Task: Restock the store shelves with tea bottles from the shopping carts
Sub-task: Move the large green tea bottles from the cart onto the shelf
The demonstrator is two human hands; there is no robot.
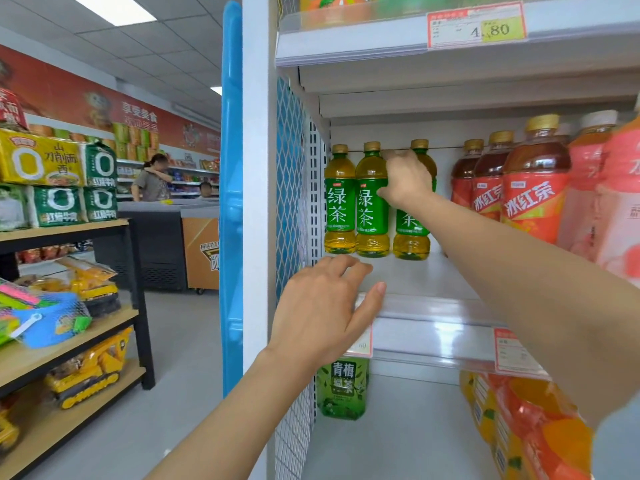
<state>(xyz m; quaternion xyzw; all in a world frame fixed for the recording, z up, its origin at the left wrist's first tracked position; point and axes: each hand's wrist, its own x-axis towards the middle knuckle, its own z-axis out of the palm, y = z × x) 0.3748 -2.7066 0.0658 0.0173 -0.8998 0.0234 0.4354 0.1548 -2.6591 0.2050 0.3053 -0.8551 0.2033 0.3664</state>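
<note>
- Right hand grips a green tea bottle at the back; left hand hovers loose-fingered, empty.
- Three green bottles stand placed; shelf mostly bare, so restocking looks early.

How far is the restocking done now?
Done: two green tea bottles stand at the back left of the shelf. In hand: the right hand grips a third bottle beside them; the left hand is open. Left: room remains in front for more.

Green tea bottles stand left of red tea bottles.
</note>
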